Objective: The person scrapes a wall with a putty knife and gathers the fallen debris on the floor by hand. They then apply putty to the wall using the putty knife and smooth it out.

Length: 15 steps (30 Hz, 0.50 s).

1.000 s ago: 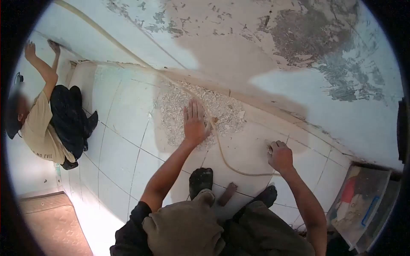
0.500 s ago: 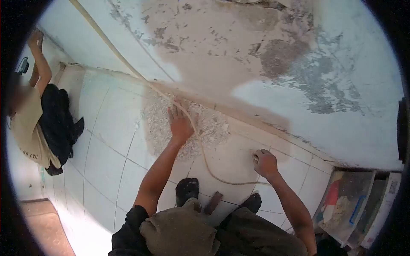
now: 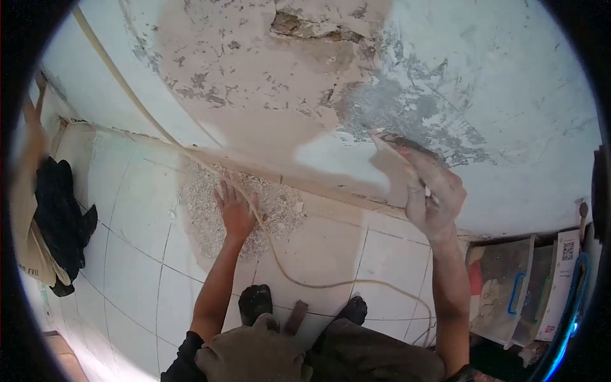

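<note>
My left hand (image 3: 237, 214) lies with fingers spread on a heap of plaster rubble (image 3: 280, 210) at the foot of the wall. A pale hose (image 3: 265, 234) runs right beside it. My right hand (image 3: 439, 191) is raised in front of the peeling wall (image 3: 522, 172), its fingers closed together. Between them is a thin, flat thing with a dark upper edge, largely covered by the fingers; I cannot tell its kind. Its tip is right at the grey scraped patch (image 3: 394, 105).
A reddish-brown block (image 3: 296, 317) lies between my feet on the tiled floor (image 3: 137, 245). Clear plastic drawers (image 3: 499, 286) and a white box (image 3: 559, 286) stand at right. Another person's dark-clothed leg (image 3: 63, 216) is at far left. The wall has a deep crack (image 3: 312, 28).
My right hand has risen from low over the floor to the wall. My left hand stays on the rubble. The view has turned to the right.
</note>
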Available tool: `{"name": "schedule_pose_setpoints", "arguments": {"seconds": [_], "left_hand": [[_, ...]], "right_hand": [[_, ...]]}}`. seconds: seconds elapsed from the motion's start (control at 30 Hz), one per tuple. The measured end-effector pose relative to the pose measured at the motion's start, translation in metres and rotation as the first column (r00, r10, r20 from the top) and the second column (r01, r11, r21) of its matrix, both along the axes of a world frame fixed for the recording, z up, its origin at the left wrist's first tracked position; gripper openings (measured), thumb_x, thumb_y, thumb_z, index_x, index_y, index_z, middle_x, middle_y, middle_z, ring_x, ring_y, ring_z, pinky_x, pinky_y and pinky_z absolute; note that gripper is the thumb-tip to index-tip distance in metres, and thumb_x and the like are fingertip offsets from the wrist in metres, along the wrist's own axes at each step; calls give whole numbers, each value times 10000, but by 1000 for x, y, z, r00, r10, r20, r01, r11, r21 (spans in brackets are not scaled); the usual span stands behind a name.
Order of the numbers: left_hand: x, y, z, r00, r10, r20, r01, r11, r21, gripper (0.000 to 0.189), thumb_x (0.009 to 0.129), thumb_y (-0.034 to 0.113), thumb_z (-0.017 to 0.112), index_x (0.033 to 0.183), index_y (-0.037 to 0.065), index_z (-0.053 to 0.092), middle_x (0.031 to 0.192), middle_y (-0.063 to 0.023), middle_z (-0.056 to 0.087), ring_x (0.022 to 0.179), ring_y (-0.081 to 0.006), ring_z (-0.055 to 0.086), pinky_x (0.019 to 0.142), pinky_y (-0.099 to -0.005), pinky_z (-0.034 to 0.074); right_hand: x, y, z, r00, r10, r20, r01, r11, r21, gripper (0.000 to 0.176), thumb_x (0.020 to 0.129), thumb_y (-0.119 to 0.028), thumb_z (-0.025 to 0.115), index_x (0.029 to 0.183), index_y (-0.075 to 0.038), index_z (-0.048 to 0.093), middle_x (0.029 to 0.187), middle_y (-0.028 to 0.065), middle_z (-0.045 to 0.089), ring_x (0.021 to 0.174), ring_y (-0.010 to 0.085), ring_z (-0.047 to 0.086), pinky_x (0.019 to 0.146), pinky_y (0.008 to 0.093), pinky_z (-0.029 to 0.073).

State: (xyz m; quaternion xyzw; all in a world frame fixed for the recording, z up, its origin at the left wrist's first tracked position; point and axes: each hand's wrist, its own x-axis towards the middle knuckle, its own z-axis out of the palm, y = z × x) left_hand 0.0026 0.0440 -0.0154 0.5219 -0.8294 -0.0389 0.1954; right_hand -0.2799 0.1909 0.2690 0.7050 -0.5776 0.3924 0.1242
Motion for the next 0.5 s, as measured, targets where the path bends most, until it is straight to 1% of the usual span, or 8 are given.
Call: {"name": "schedule_pose_setpoints", "arguments": {"seconds": [0.1, 0.17, 0.23, 0.33, 0.37, 0.4, 0.47, 0.5], "left_hand": [[12, 7, 11, 997, 61, -37, -60, 998, 17, 711, 882, 324, 532, 1415, -64, 263, 1494, -269, 195, 1414, -391, 114, 1127, -561, 37], [24, 11, 12, 996, 87, 26, -87, 996, 1, 710, 861, 284, 549, 1413, -63, 266, 1503, -256, 185, 1419, -379, 109, 1129, -559, 38], [26, 15, 11, 996, 89, 9, -89, 996, -2, 708, 854, 269, 551, 1412, -62, 268, 1506, -251, 182, 1420, -378, 105, 1129, -561, 36], [22, 14, 9, 996, 83, -28, -84, 996, -24, 703, 849, 258, 550, 1411, -59, 271, 1509, -246, 178, 1422, -376, 100, 1129, -560, 33], [21, 15, 9, 996, 79, -39, -80, 997, -24, 699, 853, 260, 546, 1411, -56, 271, 1509, -246, 178, 1422, -376, 98, 1130, -558, 33], [20, 14, 10, 997, 73, -35, -74, 997, -31, 699, 853, 260, 546, 1411, -56, 271, 1509, -246, 178, 1422, -376, 98, 1130, -558, 33], [20, 20, 9, 997, 73, -34, -74, 997, -37, 705, 859, 264, 539, 1420, -54, 254, 1508, -245, 182, 1422, -376, 99, 1131, -553, 38], [19, 20, 8, 997, 73, -34, -75, 997, -34, 705, 859, 264, 539, 1420, -54, 254, 1508, -245, 182, 1422, -376, 99, 1131, -553, 38]], "right_hand": [[15, 22, 23, 999, -35, -5, 34, 998, -50, 178, 874, -7, 556, 1001, 81, 644, 927, 192, 694, 808, 246, 683, 745, 305, 522], [19, 24, 34, 996, -80, 29, 81, 996, -43, 182, 865, -7, 563, 1008, 75, 641, 918, 191, 693, 800, 240, 684, 738, 300, 522], [18, 26, 29, 989, -134, 65, 136, 991, -17, 188, 856, -7, 570, 1014, 69, 638, 909, 189, 692, 791, 235, 686, 731, 296, 521], [9, 6, -20, 991, -116, -71, 135, 903, 407, 337, 780, 17, 586, 1116, 26, 603, 1052, 175, 667, 896, 266, 682, 770, 317, 535], [9, 11, -28, 997, -67, -45, 77, 962, 261, 360, 768, 39, 579, 1125, -2, 598, 1033, 176, 667, 884, 296, 674, 755, 333, 535], [14, 16, -15, 997, -72, -40, 80, 964, 255, 360, 768, 39, 579, 1125, -2, 598, 1033, 176, 667, 884, 296, 674, 755, 333, 535], [26, 27, 24, 970, -26, 244, 29, 1000, -10, 364, 768, 23, 591, 1123, -56, 613, 1005, 164, 664, 864, 316, 656, 721, 359, 533], [22, 23, 19, 970, -26, 243, 29, 1000, -7, 364, 768, 23, 591, 1123, -56, 613, 1005, 164, 664, 864, 316, 656, 721, 359, 533]]}}
